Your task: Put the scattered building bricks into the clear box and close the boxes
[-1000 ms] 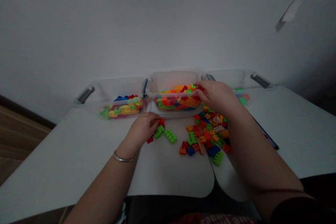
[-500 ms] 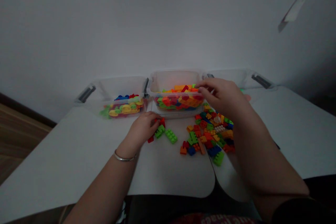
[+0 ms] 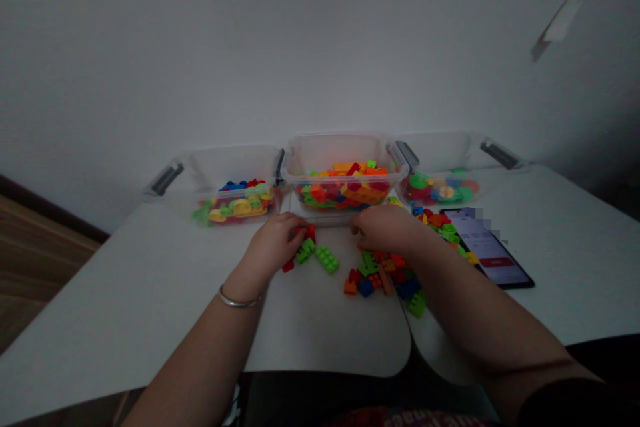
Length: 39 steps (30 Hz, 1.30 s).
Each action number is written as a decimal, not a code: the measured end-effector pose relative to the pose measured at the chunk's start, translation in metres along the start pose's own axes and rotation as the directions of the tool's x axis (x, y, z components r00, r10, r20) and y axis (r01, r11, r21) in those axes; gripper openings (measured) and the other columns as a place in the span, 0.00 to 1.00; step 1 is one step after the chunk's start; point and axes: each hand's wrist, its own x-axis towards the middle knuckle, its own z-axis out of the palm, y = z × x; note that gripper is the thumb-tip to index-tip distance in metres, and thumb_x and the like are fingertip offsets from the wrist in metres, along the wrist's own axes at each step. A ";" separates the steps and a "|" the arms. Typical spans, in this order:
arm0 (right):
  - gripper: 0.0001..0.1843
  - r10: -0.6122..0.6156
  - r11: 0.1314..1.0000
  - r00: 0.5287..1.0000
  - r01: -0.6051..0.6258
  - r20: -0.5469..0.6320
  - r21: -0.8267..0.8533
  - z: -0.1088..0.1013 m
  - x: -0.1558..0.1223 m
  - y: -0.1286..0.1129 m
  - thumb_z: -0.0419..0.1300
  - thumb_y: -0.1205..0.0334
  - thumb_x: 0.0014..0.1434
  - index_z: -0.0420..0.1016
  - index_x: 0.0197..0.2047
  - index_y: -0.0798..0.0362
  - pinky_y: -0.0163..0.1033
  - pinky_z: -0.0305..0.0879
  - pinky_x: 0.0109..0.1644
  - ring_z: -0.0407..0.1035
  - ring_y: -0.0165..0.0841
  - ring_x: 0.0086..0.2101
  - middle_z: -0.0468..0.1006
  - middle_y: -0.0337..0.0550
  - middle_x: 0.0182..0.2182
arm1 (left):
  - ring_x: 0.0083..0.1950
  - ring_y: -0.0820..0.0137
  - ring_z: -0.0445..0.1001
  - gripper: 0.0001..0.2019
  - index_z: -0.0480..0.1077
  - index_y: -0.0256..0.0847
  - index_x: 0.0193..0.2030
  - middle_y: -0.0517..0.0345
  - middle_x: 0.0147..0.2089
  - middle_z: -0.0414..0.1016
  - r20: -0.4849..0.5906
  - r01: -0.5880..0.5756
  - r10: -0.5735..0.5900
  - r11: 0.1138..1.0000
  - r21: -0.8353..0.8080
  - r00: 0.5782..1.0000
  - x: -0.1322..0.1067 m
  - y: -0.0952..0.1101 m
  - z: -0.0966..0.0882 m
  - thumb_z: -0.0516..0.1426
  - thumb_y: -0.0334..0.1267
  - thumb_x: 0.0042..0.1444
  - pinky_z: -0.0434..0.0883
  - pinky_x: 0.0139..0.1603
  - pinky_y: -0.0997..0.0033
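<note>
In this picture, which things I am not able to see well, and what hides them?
All in the head view:
The red brick by the left hand: the fingers cover part of it, so a grip cannot be told.
The pile of plastic bricks: the right hand covers its upper part.
The phone screen: the text is too small, and pixel blocks blur its top.

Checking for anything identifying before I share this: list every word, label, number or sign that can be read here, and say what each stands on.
No text can be read in full.
The smartphone: small lines on its screen are too small and blurred to read, and the upper part is pixelated.
The red button on that screen: its label is too blurred to read.
The dark red garment: pale lettering, cut off by the picture's bottom edge, unreadable.
</note>
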 end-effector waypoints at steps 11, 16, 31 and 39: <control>0.16 -0.054 0.996 0.998 0.055 -0.022 0.063 0.007 0.012 -0.002 0.57 0.66 0.58 0.82 0.47 0.51 0.41 0.70 0.44 0.77 0.43 0.44 0.84 0.50 0.45 | 0.47 0.59 0.77 0.11 0.79 0.38 0.45 0.48 0.44 0.81 0.004 -0.008 0.008 1.000 0.003 1.000 0.000 0.000 -0.001 0.55 0.33 0.63 0.73 0.53 0.57; 0.11 -0.199 0.970 0.980 0.200 -0.023 0.138 0.005 0.013 -0.007 0.61 0.65 0.58 0.83 0.43 0.49 0.39 0.67 0.41 0.76 0.39 0.40 0.84 0.44 0.42 | 0.47 0.60 0.78 0.12 0.79 0.39 0.46 0.48 0.44 0.81 0.002 -0.005 0.005 1.000 0.005 1.000 0.000 0.000 -0.001 0.55 0.33 0.63 0.74 0.52 0.59; 0.11 0.231 0.913 0.425 0.216 -0.875 0.346 -0.015 0.000 0.050 0.58 0.59 0.65 0.82 0.41 0.48 0.49 0.66 0.56 0.75 0.41 0.47 0.84 0.47 0.43 | 0.48 0.60 0.78 0.11 0.79 0.40 0.45 0.49 0.44 0.81 0.024 0.006 -0.006 1.000 -0.018 1.000 0.001 0.003 -0.002 0.54 0.33 0.63 0.73 0.54 0.59; 0.17 0.155 0.952 0.705 0.081 -0.692 0.296 -0.011 0.011 0.055 0.51 0.58 0.67 0.82 0.41 0.52 0.46 0.64 0.54 0.74 0.41 0.46 0.84 0.46 0.42 | 0.48 0.61 0.78 0.12 0.79 0.40 0.45 0.49 0.45 0.81 0.022 0.008 -0.007 0.999 -0.036 1.000 0.002 0.002 0.000 0.54 0.33 0.63 0.73 0.55 0.58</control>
